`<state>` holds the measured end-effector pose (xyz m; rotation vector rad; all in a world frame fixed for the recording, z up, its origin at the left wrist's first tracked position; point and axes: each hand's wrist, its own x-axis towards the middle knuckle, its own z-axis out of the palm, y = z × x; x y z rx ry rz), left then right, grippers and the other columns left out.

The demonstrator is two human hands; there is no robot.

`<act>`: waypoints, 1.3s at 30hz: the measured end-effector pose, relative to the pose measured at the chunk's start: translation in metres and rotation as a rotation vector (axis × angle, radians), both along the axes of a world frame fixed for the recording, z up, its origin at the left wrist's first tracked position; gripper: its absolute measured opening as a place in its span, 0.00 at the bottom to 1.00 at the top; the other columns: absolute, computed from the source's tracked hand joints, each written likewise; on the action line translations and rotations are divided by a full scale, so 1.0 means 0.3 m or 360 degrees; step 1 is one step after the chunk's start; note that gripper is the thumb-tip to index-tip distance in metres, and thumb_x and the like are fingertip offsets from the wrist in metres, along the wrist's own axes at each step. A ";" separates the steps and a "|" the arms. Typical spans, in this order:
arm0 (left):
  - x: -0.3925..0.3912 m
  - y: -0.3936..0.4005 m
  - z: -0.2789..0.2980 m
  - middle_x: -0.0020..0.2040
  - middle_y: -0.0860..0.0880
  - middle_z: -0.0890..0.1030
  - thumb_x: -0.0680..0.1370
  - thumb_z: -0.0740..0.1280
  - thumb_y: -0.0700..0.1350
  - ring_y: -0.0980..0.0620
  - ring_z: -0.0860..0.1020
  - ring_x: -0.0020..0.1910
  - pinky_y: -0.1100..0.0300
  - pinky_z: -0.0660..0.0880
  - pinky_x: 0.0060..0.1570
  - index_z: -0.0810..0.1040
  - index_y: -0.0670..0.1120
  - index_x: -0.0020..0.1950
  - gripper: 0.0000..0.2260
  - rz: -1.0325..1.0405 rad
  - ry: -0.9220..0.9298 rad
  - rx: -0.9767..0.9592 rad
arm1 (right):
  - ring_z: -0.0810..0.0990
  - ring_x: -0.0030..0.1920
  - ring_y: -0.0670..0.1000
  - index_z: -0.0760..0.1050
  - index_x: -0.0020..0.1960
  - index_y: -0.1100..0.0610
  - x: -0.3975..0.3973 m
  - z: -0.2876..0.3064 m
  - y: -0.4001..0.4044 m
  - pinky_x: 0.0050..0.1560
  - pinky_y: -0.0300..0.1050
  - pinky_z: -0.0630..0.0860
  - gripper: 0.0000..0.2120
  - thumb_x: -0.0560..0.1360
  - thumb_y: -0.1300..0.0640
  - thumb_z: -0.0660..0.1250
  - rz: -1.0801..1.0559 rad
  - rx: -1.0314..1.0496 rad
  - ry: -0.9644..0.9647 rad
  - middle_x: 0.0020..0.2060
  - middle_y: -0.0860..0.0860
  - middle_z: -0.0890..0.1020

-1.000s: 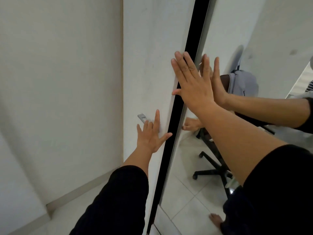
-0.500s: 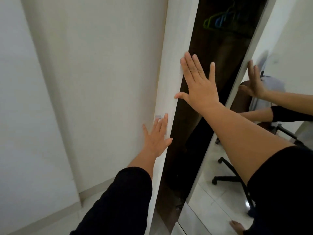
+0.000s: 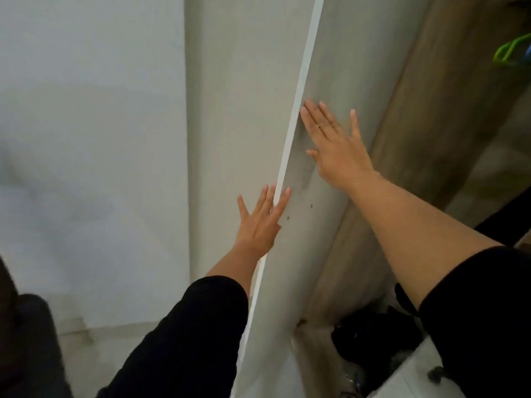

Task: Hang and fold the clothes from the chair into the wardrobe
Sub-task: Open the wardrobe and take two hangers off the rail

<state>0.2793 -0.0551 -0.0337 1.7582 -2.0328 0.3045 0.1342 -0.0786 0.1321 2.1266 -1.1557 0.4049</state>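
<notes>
Wall [image 3: 86,139] at far left; dark shape at bottom-left corner, unidentifiable. Left hand [image 3: 261,222]: fingers [image 3: 283,198] straight and spread, straddling the door [image 3: 293,268] edge, gripping nothing. Door swung wide, seen nearly edge-on. Right hand [image 3: 340,152]: fingers straight, released, flat against the inner door face, holding nothing. Wardrobe [image 3: 425,116] interior exposed to the right, wood-lined. Green hanger [image 3: 510,51] at upper right, cut off by the frame edge. Dark pile [image 3: 370,337] on the wardrobe floor, contents not identifiable.

Task status, judged: at the opening stage only. Access to the wardrobe gained. No garment in either hand. Nothing visibly hung or folded. Fetching, hanging and folding all remaining.

Not visible: chair and its clothes, out of frame, location not determinable. Rail and shelves outside the view. Lower right corner blocked by the black sleeve [image 3: 488,326]. Pale object beside it blurred, not identifiable.
</notes>
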 end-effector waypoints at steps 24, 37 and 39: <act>0.332 -0.666 0.060 0.77 0.47 0.35 0.80 0.60 0.46 0.48 0.36 0.76 0.45 0.41 0.73 0.23 0.44 0.68 0.41 0.0732 0.0005 0.0126 | 0.38 0.76 0.46 0.39 0.77 0.53 0.262 -0.084 -0.789 0.70 0.66 0.36 0.29 0.81 0.55 0.49 0.0149 0.0240 0.0039 0.77 0.45 0.39; 0.385 -0.878 0.245 0.75 0.48 0.32 0.81 0.56 0.53 0.48 0.38 0.77 0.41 0.46 0.73 0.34 0.43 0.75 0.36 0.0157 -0.0207 -0.0202 | 0.37 0.76 0.43 0.37 0.77 0.51 0.218 -0.037 -0.827 0.70 0.67 0.34 0.31 0.79 0.59 0.50 -0.0296 0.0557 0.0047 0.76 0.42 0.36; 0.402 -0.892 0.241 0.78 0.45 0.50 0.75 0.66 0.51 0.46 0.52 0.77 0.38 0.58 0.69 0.50 0.40 0.77 0.38 0.0127 -0.0269 -0.0356 | 0.37 0.76 0.44 0.38 0.77 0.50 0.212 -0.014 -0.816 0.70 0.66 0.34 0.31 0.80 0.57 0.50 -0.0343 0.0577 0.0040 0.76 0.42 0.37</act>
